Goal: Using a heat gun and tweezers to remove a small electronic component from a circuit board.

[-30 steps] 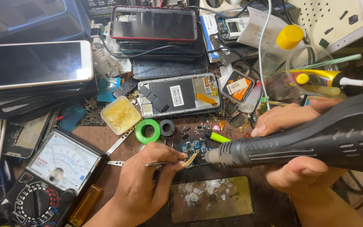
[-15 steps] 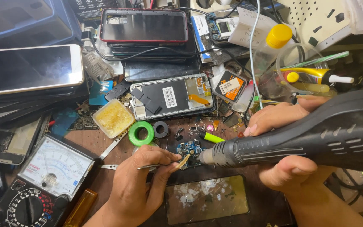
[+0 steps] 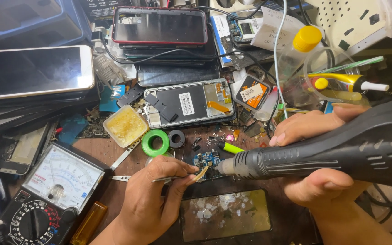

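Unmoved, left hand (image 3: 153,193) pinches tweezers (image 3: 159,178); right hand (image 3: 323,154) clasps hot-air gun (image 3: 341,149).

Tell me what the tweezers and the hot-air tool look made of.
Tweezers: bare metal, apparently steel, with a thin silvery shine. Hot-air tool: matte black moulded plastic, ribbed and slotted body; its nozzle near the small circuit board looks like grey metal.
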